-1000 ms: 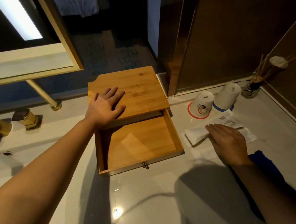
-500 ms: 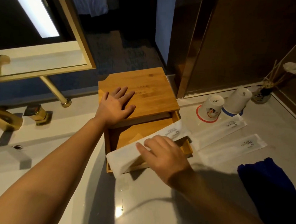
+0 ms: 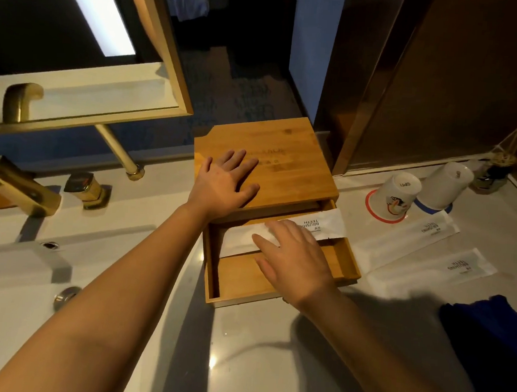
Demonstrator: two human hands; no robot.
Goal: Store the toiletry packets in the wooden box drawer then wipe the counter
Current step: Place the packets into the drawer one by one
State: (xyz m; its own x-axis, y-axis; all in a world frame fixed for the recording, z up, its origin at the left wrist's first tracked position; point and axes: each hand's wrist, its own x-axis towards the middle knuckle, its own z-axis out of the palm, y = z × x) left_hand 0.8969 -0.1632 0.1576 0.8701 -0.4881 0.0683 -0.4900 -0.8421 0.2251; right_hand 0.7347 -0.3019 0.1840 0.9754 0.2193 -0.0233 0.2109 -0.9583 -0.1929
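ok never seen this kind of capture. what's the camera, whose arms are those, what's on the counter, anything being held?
No robot here: one wide-angle camera on a person's head looks forward and down, so both arms are the wearer's own. The left hand rests flat on top of the wooden box, steadying it. The box's drawer is pulled open. The right hand presses with straight fingers on a white toothbrush packet that lies across the drawer, its printed end sticking out over the right wall. Nothing is gripped. Two more packets lie on the counter to the right, behind them two upturned cups and a reed diffuser. A dark blue cloth lies at the right edge. On the left are a brass faucet and the sink.
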